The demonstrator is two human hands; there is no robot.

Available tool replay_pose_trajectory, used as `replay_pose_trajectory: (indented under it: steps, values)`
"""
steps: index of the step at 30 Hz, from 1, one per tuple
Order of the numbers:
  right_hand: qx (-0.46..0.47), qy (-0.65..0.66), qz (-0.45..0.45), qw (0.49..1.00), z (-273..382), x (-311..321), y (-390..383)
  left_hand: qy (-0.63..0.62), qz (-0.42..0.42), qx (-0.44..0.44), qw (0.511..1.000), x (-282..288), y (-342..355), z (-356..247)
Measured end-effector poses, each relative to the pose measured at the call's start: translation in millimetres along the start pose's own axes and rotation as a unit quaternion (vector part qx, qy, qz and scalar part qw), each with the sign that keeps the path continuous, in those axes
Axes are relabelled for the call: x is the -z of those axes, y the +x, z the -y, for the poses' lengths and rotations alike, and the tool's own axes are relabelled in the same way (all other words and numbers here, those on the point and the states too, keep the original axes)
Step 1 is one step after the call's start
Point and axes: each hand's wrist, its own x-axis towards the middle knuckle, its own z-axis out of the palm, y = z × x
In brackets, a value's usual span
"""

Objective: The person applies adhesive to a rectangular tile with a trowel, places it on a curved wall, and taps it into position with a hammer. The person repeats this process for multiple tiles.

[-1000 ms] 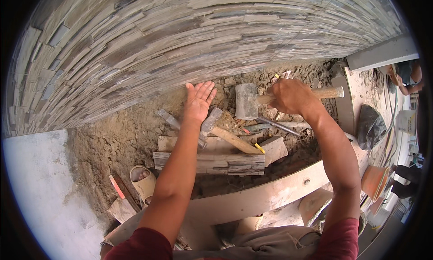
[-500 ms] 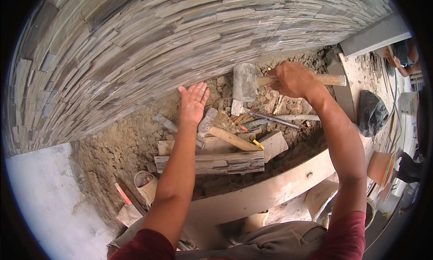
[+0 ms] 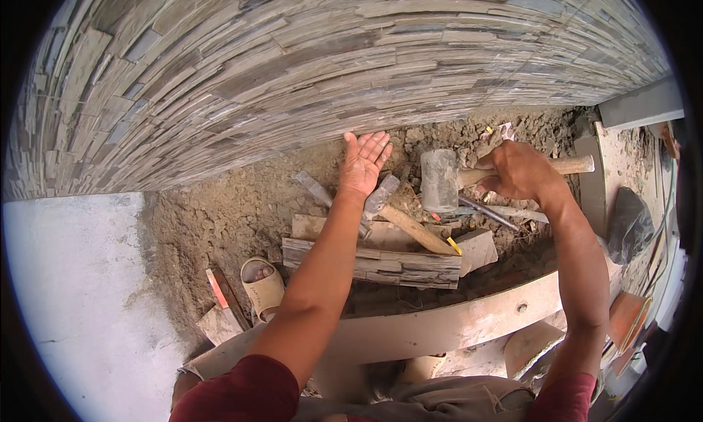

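Note:
My right hand (image 3: 521, 171) is closed round the wooden handle of a mallet (image 3: 439, 180), whose thick grey head points left over the soil. At the foot of the stacked-stone wall (image 3: 329, 70), my left hand (image 3: 364, 165) is open, palm up, fingers spread, its fingertips at the wall's lower edge. Whether they touch it I cannot tell. Just beside that wrist lies a hammer (image 3: 417, 228) with a wooden handle. A strip of stone cladding (image 3: 381, 267) rests below the hammer, partly behind my left forearm. Right of the mallet head is a dark metal rod (image 3: 492, 213).
A long pale board (image 3: 439, 330) crosses in front of me. To the left lies a whitish slab (image 3: 73, 268). My foot wears a beige sandal (image 3: 263, 290). On the right are a black plastic bag (image 3: 630, 224), an orange pot (image 3: 630, 316) and a grey beam (image 3: 644, 103).
The view has shifted, so things appear farther right and lower. The mallet has come back from the wall toward me, nearer the hammer. My left hand keeps its place at the wall's foot.

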Motion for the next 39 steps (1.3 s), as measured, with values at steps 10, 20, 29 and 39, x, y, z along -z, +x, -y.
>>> replay_pose_trajectory:
  steps: [10, 20, 29, 39]
  values:
    - [-0.055, 0.024, 0.015, 0.998, 10.3, 13.6, 5.5, -0.026, 0.011, 0.016, 0.999, -0.6, -1.3, -0.1]
    - [-0.024, 0.039, -0.023, 0.999, -1.1, 2.6, 11.8, -0.040, 0.006, 0.011, 0.999, -1.1, 2.1, 3.3]
    - [-0.056, 0.078, -0.033, 0.995, 11.1, 9.4, 13.8, -0.033, 0.016, 0.015, 0.999, 2.5, 0.5, 0.2]
    - [-0.069, 0.002, 0.001, 0.998, -13.7, 3.1, 9.3, -0.011, -0.008, -0.004, 1.000, 3.0, 0.8, 0.0]
